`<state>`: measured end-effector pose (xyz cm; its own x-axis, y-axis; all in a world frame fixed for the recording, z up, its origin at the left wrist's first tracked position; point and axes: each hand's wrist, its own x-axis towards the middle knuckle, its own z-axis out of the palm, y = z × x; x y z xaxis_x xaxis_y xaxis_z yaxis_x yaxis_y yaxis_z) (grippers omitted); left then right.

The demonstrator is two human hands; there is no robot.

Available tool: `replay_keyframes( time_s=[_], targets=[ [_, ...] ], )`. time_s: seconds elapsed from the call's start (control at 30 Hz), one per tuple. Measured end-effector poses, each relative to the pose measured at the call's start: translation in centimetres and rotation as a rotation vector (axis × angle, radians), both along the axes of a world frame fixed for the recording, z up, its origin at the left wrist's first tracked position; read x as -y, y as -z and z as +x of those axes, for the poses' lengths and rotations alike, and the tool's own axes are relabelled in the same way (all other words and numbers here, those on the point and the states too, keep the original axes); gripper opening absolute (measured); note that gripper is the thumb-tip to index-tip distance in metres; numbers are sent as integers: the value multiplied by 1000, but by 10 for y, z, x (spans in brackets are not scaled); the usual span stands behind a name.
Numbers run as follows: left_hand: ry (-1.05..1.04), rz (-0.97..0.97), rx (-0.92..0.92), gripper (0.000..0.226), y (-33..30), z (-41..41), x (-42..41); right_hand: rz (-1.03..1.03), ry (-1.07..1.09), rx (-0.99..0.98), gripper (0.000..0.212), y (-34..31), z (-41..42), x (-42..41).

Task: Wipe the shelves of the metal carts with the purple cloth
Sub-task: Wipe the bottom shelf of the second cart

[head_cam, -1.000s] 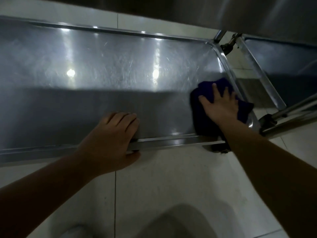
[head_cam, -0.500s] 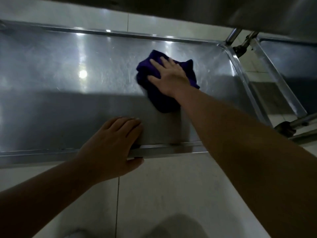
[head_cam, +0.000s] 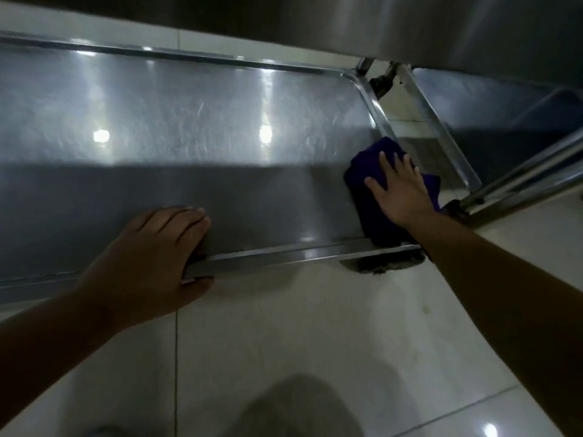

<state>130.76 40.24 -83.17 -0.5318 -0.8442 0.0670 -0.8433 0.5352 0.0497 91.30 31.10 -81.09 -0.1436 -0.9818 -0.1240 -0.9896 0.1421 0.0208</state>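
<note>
A low metal cart shelf (head_cam: 189, 127) fills the upper part of the view, shiny and scratched. The purple cloth (head_cam: 362, 184) lies bunched in the shelf's near right corner. My right hand (head_cam: 399, 190) presses flat on the cloth with fingers spread. My left hand (head_cam: 157, 257) grips the shelf's front rim (head_cam: 268, 257), fingers over the lip and thumb under it.
A second metal cart (head_cam: 492, 111) stands to the right, its shelf and tube frame (head_cam: 530, 171) close to the first cart's corner. An upper shelf (head_cam: 347, 20) overhangs at the top. Pale floor tiles (head_cam: 284, 342) lie below. A caster (head_cam: 381, 263) sits under the near right corner.
My right hand has slid the cloth from the shelf's back middle to the near right corner. The left hand has kept its grip on the front rim.
</note>
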Motion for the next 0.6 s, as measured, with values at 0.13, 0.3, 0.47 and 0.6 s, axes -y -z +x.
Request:
replay_keyframes(
  time_s=[0.13, 0.3, 0.47, 0.6],
  targets=[
    [20, -32, -5, 80, 3, 2, 1, 26, 73, -47, 67, 0, 8, -60],
    [55, -97, -59, 75, 3, 4, -2, -233, 106, 90, 72, 10, 52, -124],
    [57, -70, -50, 76, 5, 7, -2, -239, -133, 59, 67, 26, 116, -142],
    [59, -48, -35, 79, 3, 8, -1, -194, -364, -5, 64, 27, 118, -130]
  ],
)
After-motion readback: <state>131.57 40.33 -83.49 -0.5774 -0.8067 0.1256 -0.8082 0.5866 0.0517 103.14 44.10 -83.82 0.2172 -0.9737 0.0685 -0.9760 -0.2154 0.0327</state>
